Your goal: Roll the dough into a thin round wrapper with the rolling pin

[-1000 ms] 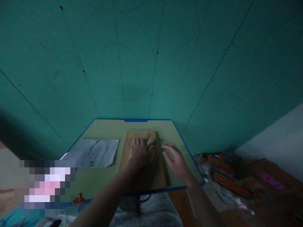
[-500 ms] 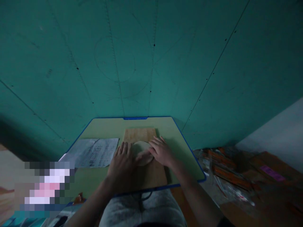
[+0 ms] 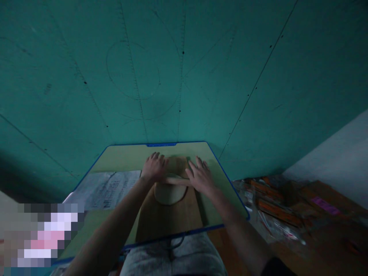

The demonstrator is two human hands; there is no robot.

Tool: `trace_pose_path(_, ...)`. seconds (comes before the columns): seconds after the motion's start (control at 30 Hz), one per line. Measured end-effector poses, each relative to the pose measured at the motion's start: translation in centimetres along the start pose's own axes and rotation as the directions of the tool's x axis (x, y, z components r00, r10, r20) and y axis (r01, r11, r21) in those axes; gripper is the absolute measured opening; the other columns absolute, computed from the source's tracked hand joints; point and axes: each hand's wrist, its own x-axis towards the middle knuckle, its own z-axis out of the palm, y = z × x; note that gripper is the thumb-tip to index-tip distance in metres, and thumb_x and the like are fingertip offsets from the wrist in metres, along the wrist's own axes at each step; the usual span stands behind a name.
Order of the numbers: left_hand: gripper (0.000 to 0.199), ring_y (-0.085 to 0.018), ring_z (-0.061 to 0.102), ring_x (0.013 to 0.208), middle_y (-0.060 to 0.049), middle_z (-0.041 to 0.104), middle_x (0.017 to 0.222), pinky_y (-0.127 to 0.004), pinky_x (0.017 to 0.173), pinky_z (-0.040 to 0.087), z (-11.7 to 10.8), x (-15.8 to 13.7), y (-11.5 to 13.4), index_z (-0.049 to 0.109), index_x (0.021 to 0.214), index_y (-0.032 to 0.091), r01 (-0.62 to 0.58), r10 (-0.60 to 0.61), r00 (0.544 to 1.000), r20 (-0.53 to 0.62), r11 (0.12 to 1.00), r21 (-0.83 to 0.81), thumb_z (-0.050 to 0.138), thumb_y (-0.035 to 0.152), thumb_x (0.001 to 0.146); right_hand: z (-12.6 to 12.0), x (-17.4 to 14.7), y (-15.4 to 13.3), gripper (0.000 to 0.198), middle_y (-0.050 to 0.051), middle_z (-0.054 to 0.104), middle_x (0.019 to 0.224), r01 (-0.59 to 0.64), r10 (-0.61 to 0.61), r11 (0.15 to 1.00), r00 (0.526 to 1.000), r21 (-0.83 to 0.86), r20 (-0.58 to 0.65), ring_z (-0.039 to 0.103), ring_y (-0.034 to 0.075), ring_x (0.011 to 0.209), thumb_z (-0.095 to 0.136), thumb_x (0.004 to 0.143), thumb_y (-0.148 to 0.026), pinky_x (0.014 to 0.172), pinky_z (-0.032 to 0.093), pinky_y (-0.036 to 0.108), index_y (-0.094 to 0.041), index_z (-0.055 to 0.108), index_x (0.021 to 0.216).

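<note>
Head view: my left hand (image 3: 154, 167) and right hand (image 3: 201, 177) lie flat, fingers spread, pressing the ends of a slim pale wooden rolling pin (image 3: 176, 181) that spans between them. Just below it, toward me, sits a round pale disc of dough (image 3: 168, 194) on the brown wooden board (image 3: 169, 218), atop the green blue-edged surface (image 3: 126, 155). The dough looks partly flattened; more rolling seems left. A printed sheet of paper (image 3: 106, 188) lies off my left hand.

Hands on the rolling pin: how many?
2. Left hand presses the pin's left end, right hand its right end; the rolling pin lies across the dough on the wooden board.
</note>
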Motion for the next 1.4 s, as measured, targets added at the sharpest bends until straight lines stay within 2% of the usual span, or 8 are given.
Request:
trace_pose_path(0.1, 0.044, -0.026, 0.058, 0.124, -0.014, 0.068, 0.122, -0.041, 0.102, 0.048, 0.3, -1.4, 0.0, 0.066, 0.113, 0.015, 0.013, -0.013, 1.0, -0.016, 1.0, -0.004, 0.028, 0.035, 0.103, -0.2, -0.9, -0.5, 0.046, 0.022, 0.047, 0.152, -0.077, 0.077, 0.997, 0.996, -0.011, 0.045, 0.033, 0.034, 0.148, 0.043, 0.104, -0.038, 0.119, 0.025, 0.059, -0.01, 0.058, 0.138)
trace_pose_path(0.23, 0.048, -0.031, 0.047, 0.138, -0.015, 0.059, 0.141, -0.049, 0.11, 0.041, 0.8, -8.0, -0.8, 0.061, 0.128, 0.016, -0.076, 0.08, 0.99, -0.114, 0.996, 0.039, 0.033, 0.044, 0.101, -0.1, -6.6, -3.2, 0.052, 0.023, 0.039, 0.157, 0.058, -0.06, 0.997, 0.998, 0.048, 0.027, 0.034, 0.035, 0.147, 0.045, 0.103, -0.042, 0.118, 0.032, 0.055, -0.01, 0.052, 0.144)
trace_pose_path(0.33, 0.048, -0.033, 0.047, 0.137, -0.014, 0.06, 0.141, -0.051, 0.109, 0.042, 0.8, -9.5, -1.0, 0.062, 0.13, 0.02, -0.13, 0.136, 0.985, -0.105, 0.99, 0.057, 0.038, 0.047, 0.099, 0.6, -8.9, -4.1, 0.055, 0.02, 0.038, 0.159, 0.099, -0.097, 0.994, 0.995, 0.057, -0.032, 0.03, 0.034, 0.149, 0.047, 0.102, -0.043, 0.119, 0.03, 0.055, -0.012, 0.047, 0.147)
trace_pose_path(0.57, 0.041, -0.027, 0.063, 0.115, -0.012, 0.071, 0.12, -0.041, 0.097, 0.049, 0.8, 2.3, 1.3, 0.071, 0.108, 0.017, -0.095, 0.096, 0.993, 0.071, 0.995, -0.021, 0.036, 0.039, 0.101, -0.6, -0.8, -0.4, 0.044, 0.018, 0.058, 0.142, -0.181, 0.184, 0.981, 0.982, -0.068, 0.042, 0.045, 0.033, 0.138, 0.042, 0.103, -0.041, 0.114, 0.031, 0.057, -0.019, 0.059, 0.137)
trace_pose_path(0.7, 0.048, -0.029, 0.066, 0.109, -0.018, 0.072, 0.111, -0.042, 0.093, 0.052, 1.2, 4.1, 1.4, 0.071, 0.104, 0.012, -0.063, 0.063, 0.996, 0.068, 0.998, -0.006, 0.028, 0.032, 0.103, -2.5, 1.5, -0.1, 0.042, 0.02, 0.058, 0.139, -0.307, 0.329, 0.937, 0.936, -0.17, 0.125, 0.046, 0.032, 0.136, 0.04, 0.104, -0.04, 0.113, 0.03, 0.055, -0.016, 0.064, 0.13)
trace_pose_path(0.87, 0.04, -0.032, 0.057, 0.127, -0.013, 0.066, 0.133, -0.048, 0.101, 0.048, 1.0, -3.8, -0.5, 0.067, 0.123, 0.02, -0.169, 0.171, 0.979, 0.109, 0.985, -0.02, 0.038, 0.036, 0.101, -1.3, -3.6, -2.4, 0.043, 0.019, 0.057, 0.143, -0.159, 0.166, 0.985, 0.981, -0.068, 0.104, 0.048, 0.03, 0.136, 0.039, 0.105, -0.04, 0.113, 0.037, 0.049, -0.015, 0.063, 0.131)
trace_pose_path(1.1, 0.055, -0.03, 0.049, 0.137, -0.013, 0.058, 0.145, -0.048, 0.112, 0.041, -0.2, -16.0, -1.7, 0.045, 0.147, 0.016, -0.319, 0.322, 0.935, -0.148, 0.947, 0.046, 0.038, 0.047, 0.101, -1.2, -11.8, -5.7, 0.056, 0.018, 0.047, 0.153, 0.077, -0.077, 0.997, 0.997, -0.014, -0.028, 0.04, 0.031, 0.144, 0.046, 0.102, -0.04, 0.117, 0.039, 0.051, -0.009, 0.044, 0.149)
trace_pose_path(1.4, 0.07, -0.033, 0.032, 0.149, -0.019, 0.047, 0.154, -0.051, 0.115, 0.036, -0.3, -17.5, -1.2, 0.023, 0.158, 0.011, -0.336, 0.362, 0.909, -0.207, 0.93, 0.151, 0.032, 0.051, 0.102, 0.0, -13.2, -5.8, 0.068, 0.019, 0.035, 0.16, 0.086, -0.089, 0.992, 0.996, -0.087, -0.029, 0.028, 0.032, 0.15, 0.049, 0.1, -0.041, 0.117, 0.035, 0.055, -0.01, 0.03, 0.157)
